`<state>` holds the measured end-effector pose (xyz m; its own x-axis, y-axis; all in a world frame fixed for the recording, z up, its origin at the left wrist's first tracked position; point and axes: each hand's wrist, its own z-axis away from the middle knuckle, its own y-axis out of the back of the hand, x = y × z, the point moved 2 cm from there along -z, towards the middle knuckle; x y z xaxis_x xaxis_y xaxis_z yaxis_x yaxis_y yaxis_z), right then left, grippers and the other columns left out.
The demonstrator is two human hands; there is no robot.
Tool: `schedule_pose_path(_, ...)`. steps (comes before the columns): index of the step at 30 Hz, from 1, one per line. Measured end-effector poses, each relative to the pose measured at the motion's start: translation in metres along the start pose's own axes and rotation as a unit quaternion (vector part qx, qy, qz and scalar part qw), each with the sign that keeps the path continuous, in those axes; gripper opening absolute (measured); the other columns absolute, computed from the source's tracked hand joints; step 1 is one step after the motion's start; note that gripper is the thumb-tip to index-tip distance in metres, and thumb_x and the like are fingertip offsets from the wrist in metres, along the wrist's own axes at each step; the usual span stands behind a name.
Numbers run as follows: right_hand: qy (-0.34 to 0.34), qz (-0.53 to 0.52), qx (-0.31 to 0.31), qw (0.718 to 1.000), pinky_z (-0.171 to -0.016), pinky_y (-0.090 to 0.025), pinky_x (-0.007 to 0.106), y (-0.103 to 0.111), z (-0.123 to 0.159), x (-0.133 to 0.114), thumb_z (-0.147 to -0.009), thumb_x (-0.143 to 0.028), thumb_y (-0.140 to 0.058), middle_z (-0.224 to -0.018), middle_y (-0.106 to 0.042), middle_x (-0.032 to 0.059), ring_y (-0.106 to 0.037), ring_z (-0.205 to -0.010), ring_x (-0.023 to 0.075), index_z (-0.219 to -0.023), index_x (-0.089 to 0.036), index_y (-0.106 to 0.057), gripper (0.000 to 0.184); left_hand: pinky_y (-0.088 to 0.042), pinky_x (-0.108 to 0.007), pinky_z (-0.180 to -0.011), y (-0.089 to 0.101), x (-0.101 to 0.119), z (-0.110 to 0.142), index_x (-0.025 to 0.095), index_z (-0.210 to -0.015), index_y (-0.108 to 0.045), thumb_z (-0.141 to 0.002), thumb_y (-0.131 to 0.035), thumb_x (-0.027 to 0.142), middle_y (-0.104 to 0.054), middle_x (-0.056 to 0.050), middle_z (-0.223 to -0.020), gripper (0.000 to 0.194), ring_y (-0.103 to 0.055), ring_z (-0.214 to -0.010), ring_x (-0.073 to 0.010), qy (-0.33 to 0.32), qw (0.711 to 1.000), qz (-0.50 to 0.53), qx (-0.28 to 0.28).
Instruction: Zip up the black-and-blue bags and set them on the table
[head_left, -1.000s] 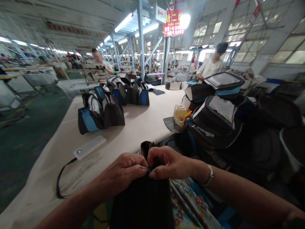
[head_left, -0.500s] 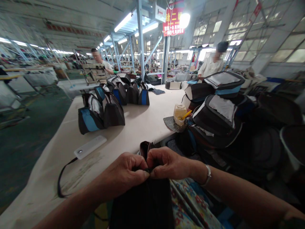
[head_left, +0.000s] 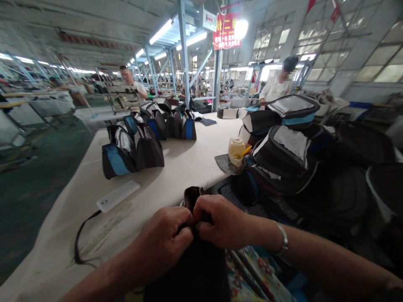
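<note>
A dark fabric bag piece (head_left: 192,272) lies over my lap at the table's near edge, its brown-lined opening (head_left: 191,196) facing up and away. My left hand (head_left: 166,235) pinches the edge of this piece from the left, thumb against bent forefinger. From the right, my right hand (head_left: 220,222), with a silver bracelet at the wrist, is closed on the same edge. The two hands almost touch. Whatever small part lies between the fingertips is hidden by them.
On the pale table (head_left: 185,161) stand several black and blue bag pieces (head_left: 118,161). A white device (head_left: 118,196) with a black strap lies left. A glue jar (head_left: 236,151) sits on a board (head_left: 225,164). Bag parts (head_left: 280,147) pile up right. Two people work beyond.
Both hands keep hold of the bag piece's edge. My left hand has rolled and dropped slightly, and its thumb is more bent. The opening shows a little wider. The whole view has shifted slightly.
</note>
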<state>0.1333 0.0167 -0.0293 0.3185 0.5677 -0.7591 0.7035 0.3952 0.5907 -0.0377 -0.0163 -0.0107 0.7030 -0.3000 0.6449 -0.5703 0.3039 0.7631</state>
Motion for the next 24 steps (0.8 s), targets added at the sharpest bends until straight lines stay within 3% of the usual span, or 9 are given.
schedule_pose_path(4, 0.045, 0.034, 0.045, 0.997, -0.060, -0.030, 0.024, -0.007, 0.004, 0.000, -0.065, -0.011, -0.054, -0.072, -0.054, -0.0007, -0.043, -0.063, 0.0104, -0.078, -0.015, -0.055, 0.014, -0.031, -0.027, -0.060, -0.001, -0.002, 0.001, 0.015, -0.069, -0.058, -0.079, -0.046, 0.015, -0.059, 0.001, -0.068, 0.016, -0.052, -0.066, -0.0133, 0.011, 1.000, -0.004, 0.013)
schedule_pose_path(8, 0.000, 0.009, 0.059, 0.998, -0.064, -0.033, 0.025, -0.013, 0.006, 0.004, -0.065, -0.008, -0.053, -0.077, -0.059, -0.0005, -0.050, -0.069, 0.0121, -0.080, -0.016, -0.056, 0.017, -0.031, -0.025, -0.056, 0.007, 0.000, 0.000, 0.015, -0.075, -0.067, -0.078, -0.049, 0.021, -0.060, 0.001, -0.069, 0.019, -0.052, -0.067, -0.0137, 0.054, 0.998, 0.035, -0.012)
schedule_pose_path(12, -0.043, 0.001, 0.032, 0.999, -0.071, -0.036, 0.028, -0.013, 0.004, 0.006, -0.067, -0.009, -0.052, -0.082, -0.062, 0.0017, -0.054, -0.077, 0.0152, -0.079, -0.016, -0.057, 0.015, -0.030, -0.023, -0.054, 0.014, 0.004, -0.002, 0.014, -0.077, -0.071, -0.073, -0.055, 0.022, -0.061, 0.001, -0.069, 0.018, -0.052, -0.066, -0.0138, 0.092, 0.994, 0.054, -0.013)
schedule_pose_path(17, -0.048, 0.017, 0.015, 0.999, -0.069, -0.035, 0.029, -0.004, 0.002, -0.001, -0.066, -0.011, -0.051, -0.080, -0.061, 0.0029, -0.053, -0.075, 0.0160, -0.079, -0.016, -0.055, 0.014, -0.034, -0.025, -0.058, 0.010, 0.014, -0.001, 0.015, -0.070, -0.059, -0.077, -0.052, 0.014, -0.065, -0.001, -0.076, 0.010, -0.058, -0.067, -0.0135, -0.054, 0.992, -0.112, 0.018)
schedule_pose_path(21, -0.054, 0.041, -0.011, 0.998, -0.069, -0.036, 0.029, 0.003, 0.001, -0.010, -0.067, -0.015, -0.051, -0.081, -0.061, 0.0040, -0.053, -0.076, 0.0171, -0.079, -0.016, -0.055, 0.013, -0.038, -0.029, -0.052, -0.002, 0.011, 0.003, 0.015, -0.088, -0.062, -0.082, -0.048, 0.008, -0.067, -0.008, -0.086, 0.017, -0.062, -0.064, -0.0198, -0.128, 0.942, -0.310, 0.010)
schedule_pose_path(24, -0.050, 0.057, -0.006, 0.997, -0.065, -0.037, 0.028, -0.001, 0.001, -0.007, -0.067, -0.017, -0.051, -0.079, -0.061, 0.0045, -0.051, -0.071, 0.0161, -0.077, -0.016, -0.054, 0.011, -0.043, -0.029, -0.050, -0.010, 0.000, 0.004, 0.015, -0.099, -0.059, -0.083, -0.045, 0.002, -0.067, -0.011, -0.093, 0.025, -0.064, -0.062, -0.0213, -0.170, 0.905, -0.390, 0.023)
